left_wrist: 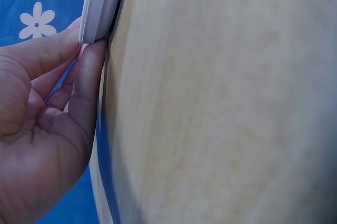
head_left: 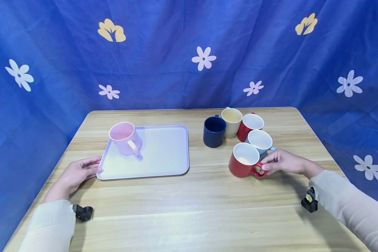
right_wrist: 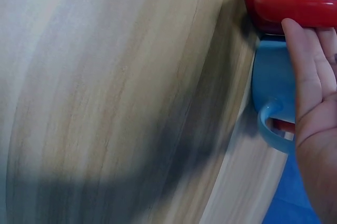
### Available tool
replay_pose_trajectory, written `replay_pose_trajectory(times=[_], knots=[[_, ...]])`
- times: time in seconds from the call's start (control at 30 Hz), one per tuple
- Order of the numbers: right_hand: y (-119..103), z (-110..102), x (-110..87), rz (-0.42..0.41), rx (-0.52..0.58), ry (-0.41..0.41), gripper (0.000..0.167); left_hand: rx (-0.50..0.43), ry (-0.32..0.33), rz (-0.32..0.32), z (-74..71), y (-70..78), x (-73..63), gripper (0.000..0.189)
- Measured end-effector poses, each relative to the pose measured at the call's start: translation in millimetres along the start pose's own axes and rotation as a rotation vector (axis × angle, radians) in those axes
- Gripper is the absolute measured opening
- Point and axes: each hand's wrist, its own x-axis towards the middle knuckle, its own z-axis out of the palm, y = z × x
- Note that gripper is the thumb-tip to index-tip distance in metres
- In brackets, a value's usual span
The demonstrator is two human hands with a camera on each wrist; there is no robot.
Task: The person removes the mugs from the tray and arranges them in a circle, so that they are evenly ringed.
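Note:
My left hand (head_left: 78, 172) pinches the left edge of a pale lilac tray (head_left: 163, 154); in the left wrist view, the thumb lies on one face of its rim and a finger on the other. A pink mug (head_left: 123, 136) stands upright on the tray's left part, handle toward me. On the right, my right hand (head_left: 278, 161) holds the handle of a red mug (head_left: 239, 164) with a white inside. Right behind that mug is a light blue mug (right_wrist: 271, 77), its handle beside my hand.
Another red mug (head_left: 243, 132), a cream mug (head_left: 231, 127) and a dark blue mug (head_left: 213, 134) stand close together behind. All are on a wooden table (head_left: 189, 224). A blue curtain (head_left: 163, 80) with flower prints hangs along its back and sides.

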Motion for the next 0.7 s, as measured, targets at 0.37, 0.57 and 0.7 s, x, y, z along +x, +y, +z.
replay_pose_trajectory(times=[0.37, 0.57, 0.7], knots=[[-11.8, -1.7, -0.4, 0.132, 0.009, 0.010, 0.033, -0.033, -0.005, 0.001, -0.9, -1.3, -0.1, 0.061], [-26.5, -4.2, -0.4, 0.226, -0.028, -0.042, 0.035, -0.021, -0.004, 0.001, -1.0, -0.7, -0.9, 0.060], [-37.5, -8.3, -1.8, 0.302, -0.043, -0.088, 0.039, -0.040, -0.006, 0.000, -2.1, -1.9, -1.6, 0.051]])
